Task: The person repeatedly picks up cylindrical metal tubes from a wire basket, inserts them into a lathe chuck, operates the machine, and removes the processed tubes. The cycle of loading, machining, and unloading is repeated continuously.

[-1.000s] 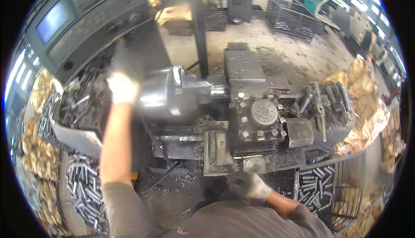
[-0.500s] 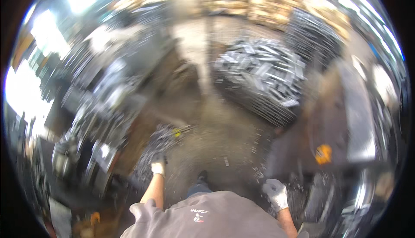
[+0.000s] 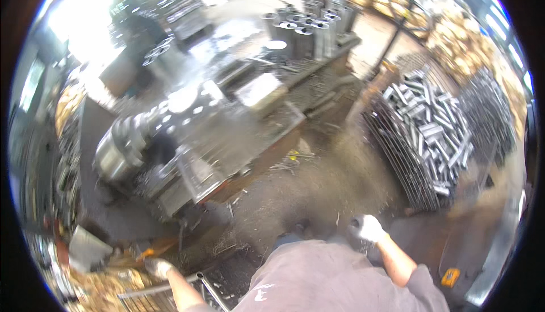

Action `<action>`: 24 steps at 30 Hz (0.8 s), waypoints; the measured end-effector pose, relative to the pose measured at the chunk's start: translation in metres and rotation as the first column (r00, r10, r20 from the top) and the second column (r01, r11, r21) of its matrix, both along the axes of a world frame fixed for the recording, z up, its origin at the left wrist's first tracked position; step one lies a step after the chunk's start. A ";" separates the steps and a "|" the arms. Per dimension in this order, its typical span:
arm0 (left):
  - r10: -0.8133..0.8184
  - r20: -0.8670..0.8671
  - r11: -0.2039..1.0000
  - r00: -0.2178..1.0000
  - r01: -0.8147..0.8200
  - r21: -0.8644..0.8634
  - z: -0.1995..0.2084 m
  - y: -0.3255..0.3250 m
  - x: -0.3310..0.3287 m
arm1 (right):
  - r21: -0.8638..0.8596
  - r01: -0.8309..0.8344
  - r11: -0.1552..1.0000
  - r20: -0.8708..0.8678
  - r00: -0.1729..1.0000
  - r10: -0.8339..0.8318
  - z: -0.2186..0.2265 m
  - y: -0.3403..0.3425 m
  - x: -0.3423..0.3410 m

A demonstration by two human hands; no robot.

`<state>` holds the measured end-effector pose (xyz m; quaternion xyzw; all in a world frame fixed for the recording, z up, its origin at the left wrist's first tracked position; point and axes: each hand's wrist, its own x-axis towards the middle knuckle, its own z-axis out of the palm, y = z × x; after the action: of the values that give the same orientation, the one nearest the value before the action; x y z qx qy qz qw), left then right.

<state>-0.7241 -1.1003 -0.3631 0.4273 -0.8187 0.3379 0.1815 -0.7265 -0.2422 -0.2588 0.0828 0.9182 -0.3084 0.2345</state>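
Note:
My right hand [image 3: 368, 228], in a white glove with dark fingertips, hangs just ahead of my body at the right, above the floor. Its fingers are blurred, and nothing shows clearly in it. At the lower left my left hand [image 3: 159, 266], gloved alike, reaches out beside a small orange object [image 3: 146, 253]. A metal-framed rack or cart [image 3: 198, 278] lies close to that forearm. The left fingers are smeared too, so their grip cannot be made out. Ahead on the left stands a lathe-like machine [image 3: 119, 150] with a round metal chuck.
Short metal tubes [image 3: 304, 31] stand upright on the machine's far end. A wire basket [image 3: 400, 159] heaped with cut metal pieces [image 3: 434, 130] sits to the right. A dark metal surface with a yellow-orange object [image 3: 450, 277] is at lower right. Metal chips litter the floor [image 3: 318, 181].
My view has swung left, bringing the machine and tubes toward the middle and the basket further right. My left hand has moved outward to the lower left; my right hand is higher in view.

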 end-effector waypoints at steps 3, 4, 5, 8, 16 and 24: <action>0.104 0.526 0.991 0.844 -0.131 0.013 -0.021 0.051 -0.022 | -0.028 -0.094 0.995 -0.135 0.987 0.089 -0.031 0.021 -0.011; 0.007 0.394 0.995 0.919 -0.048 0.093 -0.025 0.080 -0.037 | -0.005 -0.116 0.993 -0.052 0.992 0.116 -0.029 0.024 -0.022; -0.121 0.261 0.980 0.958 0.075 0.182 -0.032 0.115 -0.052 | -0.028 -0.111 0.993 -0.043 0.993 0.110 -0.033 0.031 -0.028; -0.444 0.036 0.803 0.895 0.380 0.459 -0.049 0.230 -0.098 | -0.027 -0.058 0.998 0.045 0.997 0.059 -0.028 0.058 -0.037; -0.601 -0.072 -0.176 0.796 -0.044 0.983 -0.089 0.514 -0.175 | -0.092 0.357 0.929 -0.060 0.930 -0.364 -0.091 0.239 -0.036; -0.869 -0.120 -0.350 0.480 -0.426 0.834 -0.035 0.957 -0.273 | 0.286 0.742 0.606 0.028 0.626 -0.779 -0.182 0.612 -0.054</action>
<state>-0.9969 -0.1431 -0.3984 -0.0742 -0.7741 -0.3726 -0.5064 -0.7800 0.3697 -0.4410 0.5172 0.8055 -0.2551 0.1365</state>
